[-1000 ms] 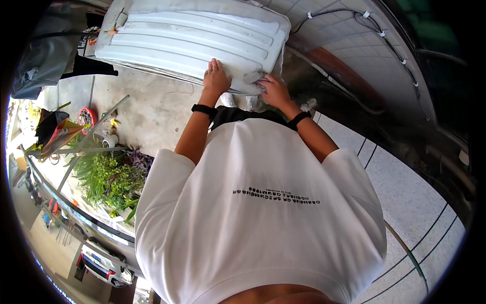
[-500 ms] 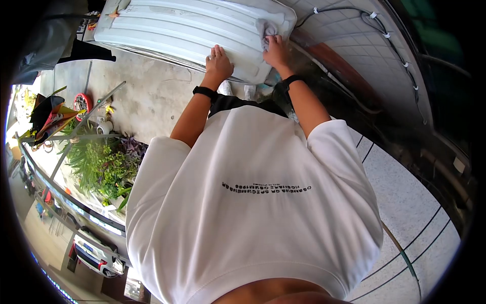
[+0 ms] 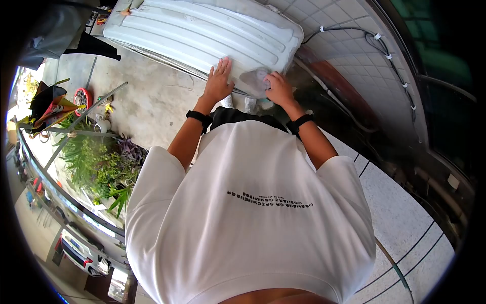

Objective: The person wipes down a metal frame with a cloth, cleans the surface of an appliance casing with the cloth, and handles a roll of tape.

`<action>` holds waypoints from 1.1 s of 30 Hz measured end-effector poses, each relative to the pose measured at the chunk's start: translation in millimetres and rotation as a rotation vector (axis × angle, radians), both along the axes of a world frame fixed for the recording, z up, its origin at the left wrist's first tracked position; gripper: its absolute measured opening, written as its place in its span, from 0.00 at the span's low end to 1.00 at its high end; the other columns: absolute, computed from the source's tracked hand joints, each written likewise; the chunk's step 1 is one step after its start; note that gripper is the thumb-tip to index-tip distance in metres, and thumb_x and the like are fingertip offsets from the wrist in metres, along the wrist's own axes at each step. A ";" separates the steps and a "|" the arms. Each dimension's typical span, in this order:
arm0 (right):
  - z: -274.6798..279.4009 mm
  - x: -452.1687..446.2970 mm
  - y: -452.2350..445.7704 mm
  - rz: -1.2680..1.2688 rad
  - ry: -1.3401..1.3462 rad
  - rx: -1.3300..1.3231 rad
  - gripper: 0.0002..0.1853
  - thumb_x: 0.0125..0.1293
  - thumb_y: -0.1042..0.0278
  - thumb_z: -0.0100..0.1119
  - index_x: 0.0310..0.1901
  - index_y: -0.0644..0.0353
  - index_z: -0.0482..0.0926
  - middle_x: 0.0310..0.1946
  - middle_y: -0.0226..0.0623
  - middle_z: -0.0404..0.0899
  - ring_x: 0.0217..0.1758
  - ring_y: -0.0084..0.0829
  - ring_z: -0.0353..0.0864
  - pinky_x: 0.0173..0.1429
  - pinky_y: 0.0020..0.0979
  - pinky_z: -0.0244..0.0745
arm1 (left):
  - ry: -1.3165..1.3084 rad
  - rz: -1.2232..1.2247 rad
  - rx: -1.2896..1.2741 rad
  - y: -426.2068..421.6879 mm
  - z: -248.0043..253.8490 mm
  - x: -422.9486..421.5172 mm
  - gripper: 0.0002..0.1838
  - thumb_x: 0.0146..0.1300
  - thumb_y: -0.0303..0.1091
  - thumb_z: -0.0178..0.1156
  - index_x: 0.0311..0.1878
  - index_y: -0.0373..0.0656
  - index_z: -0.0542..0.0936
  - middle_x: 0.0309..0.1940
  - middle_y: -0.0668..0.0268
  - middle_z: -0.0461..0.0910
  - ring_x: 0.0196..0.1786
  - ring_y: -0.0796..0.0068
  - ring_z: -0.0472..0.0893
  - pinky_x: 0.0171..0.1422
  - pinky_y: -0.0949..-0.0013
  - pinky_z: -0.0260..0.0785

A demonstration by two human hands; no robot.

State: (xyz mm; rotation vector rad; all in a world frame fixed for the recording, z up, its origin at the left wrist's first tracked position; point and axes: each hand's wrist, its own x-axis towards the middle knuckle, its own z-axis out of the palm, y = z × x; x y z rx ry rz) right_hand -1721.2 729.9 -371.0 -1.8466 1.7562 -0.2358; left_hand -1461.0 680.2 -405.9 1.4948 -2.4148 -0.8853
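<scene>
A white ribbed top (image 3: 202, 35) of a long box-like unit stretches in front of me. My left hand (image 3: 219, 82) lies with fingers stretched out at its near edge, holding nothing. My right hand (image 3: 279, 88) has its fingers closed on a grey cloth (image 3: 254, 80), pressed on the near right corner of the white top. Part of the cloth is hidden under the fingers. Each wrist has a black band. An orange starfish-shaped thing (image 3: 125, 10) sits at the far left end of the top.
A tiled wall (image 3: 349, 61) with a clipped black cable (image 3: 377, 43) stands on the right. Left are metal rails (image 3: 91, 133), green plants (image 3: 98, 162), a red pot (image 3: 82, 99) and grey hanging fabric (image 3: 53, 40). Concrete floor (image 3: 152, 83) lies below the unit.
My right hand has drawn the cloth nearer to me, down to the near corner of the top. My left hand stays at the near edge. The whole view has shifted slightly.
</scene>
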 end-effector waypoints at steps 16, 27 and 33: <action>-32.1 127.4 -63.5 0.171 -0.310 -0.345 0.26 0.61 0.80 0.55 0.63 0.61 0.69 0.65 0.55 0.66 0.68 0.56 0.66 0.73 0.49 0.63 | -0.319 0.100 0.043 -50.1 -15.8 14.7 0.47 0.57 0.47 0.62 0.74 0.29 0.57 0.75 0.41 0.57 0.80 0.46 0.54 0.82 0.46 0.42; -20.5 27.9 30.6 -0.182 -0.216 -0.229 0.31 0.58 0.79 0.63 0.63 0.64 0.63 0.67 0.56 0.59 0.65 0.61 0.67 0.67 0.50 0.69 | -0.593 -0.348 0.290 -20.7 51.4 -144.0 0.31 0.47 0.53 0.76 0.55 0.51 0.86 0.53 0.57 0.84 0.58 0.50 0.82 0.57 0.37 0.71; -3.8 -3.9 43.2 -0.327 -0.170 -0.257 0.38 0.55 0.72 0.72 0.66 0.62 0.62 0.67 0.56 0.59 0.67 0.62 0.66 0.68 0.52 0.66 | -0.409 -0.383 0.286 -10.1 29.1 -196.9 0.14 0.57 0.43 0.65 0.40 0.45 0.88 0.39 0.59 0.88 0.44 0.57 0.88 0.39 0.53 0.79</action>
